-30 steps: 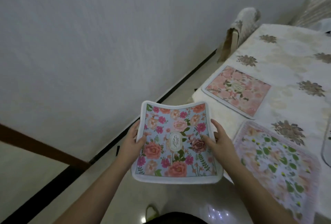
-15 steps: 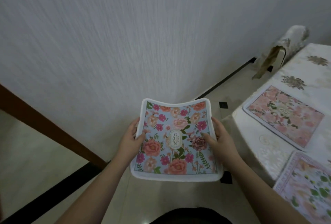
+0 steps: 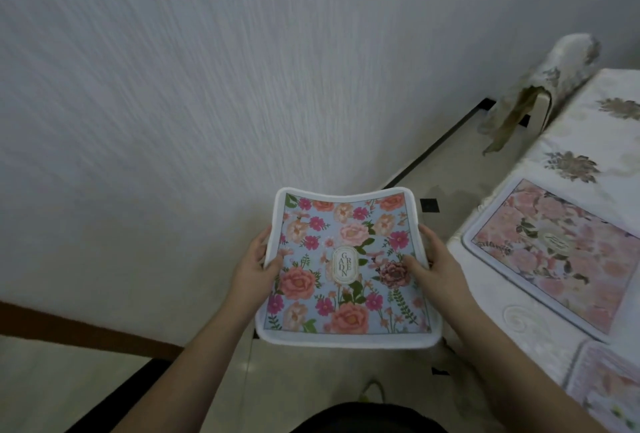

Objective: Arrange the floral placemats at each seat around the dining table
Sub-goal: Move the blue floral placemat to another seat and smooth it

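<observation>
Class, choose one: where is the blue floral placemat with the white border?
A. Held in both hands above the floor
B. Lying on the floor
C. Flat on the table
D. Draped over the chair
A: the left hand and right hand each grip a side of the blue floral placemat with the white border, over the floor beside the table.

Blue floral placemat [image 3: 346, 270], white-edged — pink floral placemat [image 3: 554, 259] on cream tablecloth [image 3: 540, 339]
</observation>
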The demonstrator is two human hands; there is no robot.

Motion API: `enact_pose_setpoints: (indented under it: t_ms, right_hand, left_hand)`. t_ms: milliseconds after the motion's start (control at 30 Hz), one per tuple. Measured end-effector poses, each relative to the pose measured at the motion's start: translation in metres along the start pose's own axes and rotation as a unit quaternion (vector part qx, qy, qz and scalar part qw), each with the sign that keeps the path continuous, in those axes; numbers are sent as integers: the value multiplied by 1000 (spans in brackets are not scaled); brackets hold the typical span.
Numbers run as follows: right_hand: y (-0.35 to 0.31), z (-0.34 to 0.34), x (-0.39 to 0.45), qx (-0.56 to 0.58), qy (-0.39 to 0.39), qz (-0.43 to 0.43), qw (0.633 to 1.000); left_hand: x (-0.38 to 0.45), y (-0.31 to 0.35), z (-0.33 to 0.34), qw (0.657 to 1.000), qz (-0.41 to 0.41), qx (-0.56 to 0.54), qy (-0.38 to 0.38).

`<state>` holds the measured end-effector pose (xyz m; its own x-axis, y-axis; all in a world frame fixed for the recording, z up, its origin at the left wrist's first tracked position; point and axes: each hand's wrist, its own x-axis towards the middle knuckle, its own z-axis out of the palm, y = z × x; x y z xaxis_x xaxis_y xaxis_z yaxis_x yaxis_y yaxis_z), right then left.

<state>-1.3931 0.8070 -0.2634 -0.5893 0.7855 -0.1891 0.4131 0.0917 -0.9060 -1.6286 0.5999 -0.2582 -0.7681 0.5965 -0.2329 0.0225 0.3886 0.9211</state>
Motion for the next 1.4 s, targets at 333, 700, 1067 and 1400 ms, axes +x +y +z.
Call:
enact_pose_setpoints:
  t_ms: [333, 700, 1067, 1400]
  right_hand:
    - [0, -29, 62, -18, 29, 12, 999]
    - [-16, -26, 133, -35, 93, 47, 994]
    - [-66, -2, 215, -11, 180, 89, 980]
    - [-65, -43, 253, 4, 258, 112, 960]
  left_hand:
    - [69, 36, 39, 1000, 19, 6, -18]
    - [181, 55, 55, 996, 24, -9, -90]
    - [328, 97, 45, 981, 57, -5, -188]
    - [405, 150, 116, 956, 92, -3, -280]
